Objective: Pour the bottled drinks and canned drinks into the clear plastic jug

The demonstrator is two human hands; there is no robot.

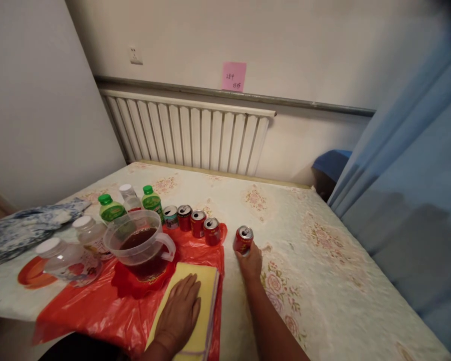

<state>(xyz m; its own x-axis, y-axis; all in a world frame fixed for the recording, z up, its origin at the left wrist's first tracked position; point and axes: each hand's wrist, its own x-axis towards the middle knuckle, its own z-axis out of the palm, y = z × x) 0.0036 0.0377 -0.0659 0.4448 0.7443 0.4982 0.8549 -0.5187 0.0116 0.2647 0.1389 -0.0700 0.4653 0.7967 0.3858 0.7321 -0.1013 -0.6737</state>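
My right hand [251,261] is wrapped round a red drink can [243,240] with an opened top, at the right of the red plastic sheet [97,311]. The can stands upright at the tablecloth. My left hand [180,306] lies flat, fingers stretched, on a folded yellow cloth [205,296]. Left of that cloth, a clear plastic jug [139,250] with dark brown liquid stands on a red scalloped dish [126,286]. Behind them, a row of opened cans holds a red can [212,231], another red can [198,224], a dark red can [184,218] and a pale blue-green can [170,217].
Green-capped bottles [110,210] and white-capped clear bottles [71,263] stand around the jug's left and back. A blue-white patterned cloth [30,228] lies at the far left. Behind the flowered tablecloth [304,281] is a radiator [195,133]; a blue curtain [406,165] hangs right.
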